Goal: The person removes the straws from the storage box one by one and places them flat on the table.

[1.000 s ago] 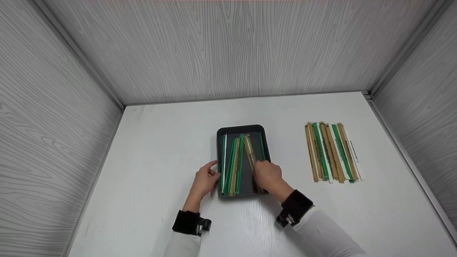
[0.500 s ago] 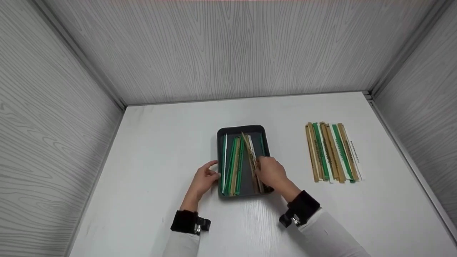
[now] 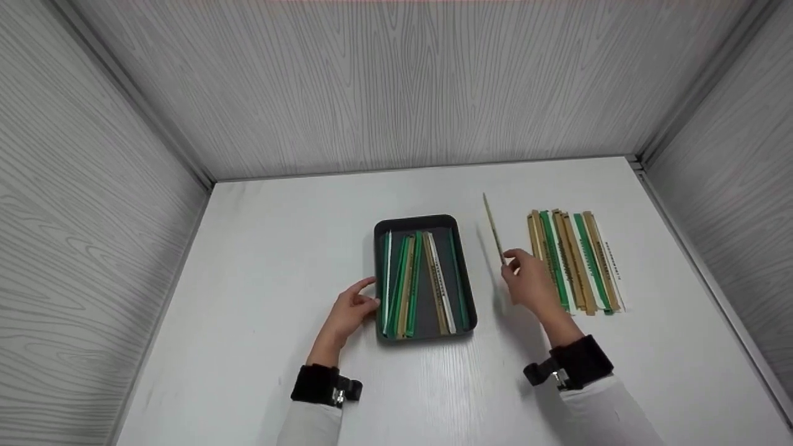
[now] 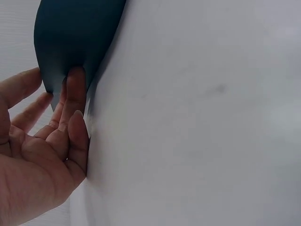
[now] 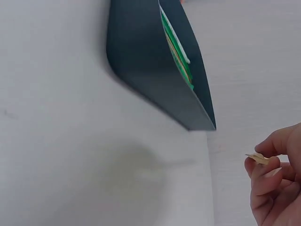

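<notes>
My right hand (image 3: pixel 531 285) pinches a slim tan paper-wrapped straw (image 3: pixel 492 226) between thumb and fingers, to the right of the dark tray (image 3: pixel 415 224). The straw points away from me, raised over the table with a shadow beneath. In the right wrist view only a short pale end of this straw (image 5: pixel 258 158) shows at the fingertips. My left hand (image 3: pixel 346 317) is at the tray's left side, fingers loosely extended; in the left wrist view its fingertips touch the tray's outer wall (image 4: pixel 77 37). Inside lie green, tan and white wrapped straws (image 3: pixel 441 288), lengthwise in loose groups.
To the right, a row of several tan, green and white wrapped straws (image 3: pixel 582 260) lies side by side on the white table (image 3: pixel 279 248). Grey wood-grain panels (image 3: pixel 396 87) enclose the back and both sides.
My right hand has lifted a tan straw out of the tray and carried it right, beyond the rim. A tan and a white straw stay where it was. My left hand keeps its place.
</notes>
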Demonstrator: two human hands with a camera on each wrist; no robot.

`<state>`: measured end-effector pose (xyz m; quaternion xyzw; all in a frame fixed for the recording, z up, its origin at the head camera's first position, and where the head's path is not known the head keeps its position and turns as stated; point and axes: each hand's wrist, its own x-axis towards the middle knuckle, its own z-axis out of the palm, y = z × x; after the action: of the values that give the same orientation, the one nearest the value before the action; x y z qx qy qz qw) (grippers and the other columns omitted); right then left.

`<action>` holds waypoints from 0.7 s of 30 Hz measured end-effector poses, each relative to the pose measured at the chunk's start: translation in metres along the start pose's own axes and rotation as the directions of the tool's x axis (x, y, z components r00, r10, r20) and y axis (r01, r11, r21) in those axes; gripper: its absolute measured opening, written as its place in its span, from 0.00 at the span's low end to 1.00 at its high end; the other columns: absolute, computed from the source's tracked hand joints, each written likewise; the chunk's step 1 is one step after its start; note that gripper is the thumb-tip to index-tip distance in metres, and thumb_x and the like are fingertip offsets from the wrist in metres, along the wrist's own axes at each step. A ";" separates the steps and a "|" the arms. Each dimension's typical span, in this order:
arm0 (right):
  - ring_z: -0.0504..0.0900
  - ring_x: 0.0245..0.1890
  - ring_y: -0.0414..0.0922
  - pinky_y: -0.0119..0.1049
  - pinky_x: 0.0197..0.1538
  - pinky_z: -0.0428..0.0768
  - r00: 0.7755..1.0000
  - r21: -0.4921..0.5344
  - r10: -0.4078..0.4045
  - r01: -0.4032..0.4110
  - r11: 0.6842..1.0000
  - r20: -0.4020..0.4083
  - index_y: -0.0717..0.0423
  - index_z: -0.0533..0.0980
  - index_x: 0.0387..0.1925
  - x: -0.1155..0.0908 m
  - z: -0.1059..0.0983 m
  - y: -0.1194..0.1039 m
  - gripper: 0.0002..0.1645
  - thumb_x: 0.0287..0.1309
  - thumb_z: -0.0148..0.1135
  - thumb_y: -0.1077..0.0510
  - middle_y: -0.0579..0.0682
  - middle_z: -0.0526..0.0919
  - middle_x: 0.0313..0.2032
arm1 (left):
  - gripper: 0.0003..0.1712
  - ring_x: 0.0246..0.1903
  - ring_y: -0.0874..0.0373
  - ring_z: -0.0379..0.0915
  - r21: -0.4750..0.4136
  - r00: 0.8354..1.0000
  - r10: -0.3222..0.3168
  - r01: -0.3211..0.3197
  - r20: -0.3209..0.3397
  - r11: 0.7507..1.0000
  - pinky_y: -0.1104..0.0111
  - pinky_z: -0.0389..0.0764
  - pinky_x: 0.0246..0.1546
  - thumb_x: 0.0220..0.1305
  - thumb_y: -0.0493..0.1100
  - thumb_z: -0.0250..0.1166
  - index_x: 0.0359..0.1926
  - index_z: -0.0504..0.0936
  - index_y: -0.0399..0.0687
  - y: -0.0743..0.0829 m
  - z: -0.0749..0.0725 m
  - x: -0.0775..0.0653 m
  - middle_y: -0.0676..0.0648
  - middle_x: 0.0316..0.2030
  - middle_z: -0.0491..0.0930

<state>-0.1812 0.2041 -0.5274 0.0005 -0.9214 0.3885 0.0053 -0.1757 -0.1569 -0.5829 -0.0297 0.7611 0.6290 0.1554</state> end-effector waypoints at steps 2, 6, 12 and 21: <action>0.76 0.22 0.45 0.38 0.24 0.74 0.999 0.002 0.047 -0.047 0.999 -0.014 0.67 0.72 0.58 0.000 -0.011 0.013 0.20 0.69 0.53 0.60 0.58 0.79 0.37 | 0.30 0.35 0.53 0.77 0.001 1.000 -0.002 0.002 -0.004 1.000 0.62 0.76 0.38 0.66 0.35 0.62 0.69 0.70 0.46 0.001 0.001 -0.001 0.41 0.35 0.80; 0.78 0.32 0.50 0.40 0.29 0.77 0.991 -0.026 0.127 -0.128 0.991 -0.036 0.67 0.70 0.62 0.000 -0.032 0.041 0.23 0.71 0.50 0.58 0.61 0.78 0.43 | 0.30 0.36 0.53 0.77 0.009 1.000 -0.015 0.015 -0.008 1.000 0.62 0.77 0.41 0.67 0.36 0.62 0.69 0.70 0.48 0.002 0.003 -0.002 0.41 0.35 0.80; 0.78 0.36 0.54 0.42 0.32 0.77 0.981 -0.073 0.176 -0.182 0.981 -0.086 0.72 0.69 0.61 -0.004 -0.055 0.076 0.24 0.70 0.50 0.59 0.65 0.78 0.44 | 0.30 0.37 0.51 0.76 0.025 1.000 -0.005 0.006 -0.016 1.000 0.59 0.76 0.42 0.68 0.37 0.62 0.69 0.69 0.47 0.000 0.004 -0.002 0.42 0.36 0.78; 0.79 0.30 0.50 0.39 0.22 0.78 0.956 -0.060 0.287 -0.290 0.955 -0.057 0.71 0.67 0.63 -0.010 -0.065 0.102 0.26 0.70 0.48 0.58 0.67 0.77 0.47 | 0.30 0.35 0.53 0.73 0.055 0.999 -0.010 0.012 -0.038 0.998 0.63 0.74 0.39 0.68 0.37 0.61 0.70 0.69 0.49 0.000 0.007 -0.001 0.44 0.34 0.77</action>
<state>-0.1708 0.3217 -0.5554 -0.1437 -0.9239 0.3535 -0.0294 -0.1730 -0.1501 -0.5841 -0.0413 0.7807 0.6064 0.1454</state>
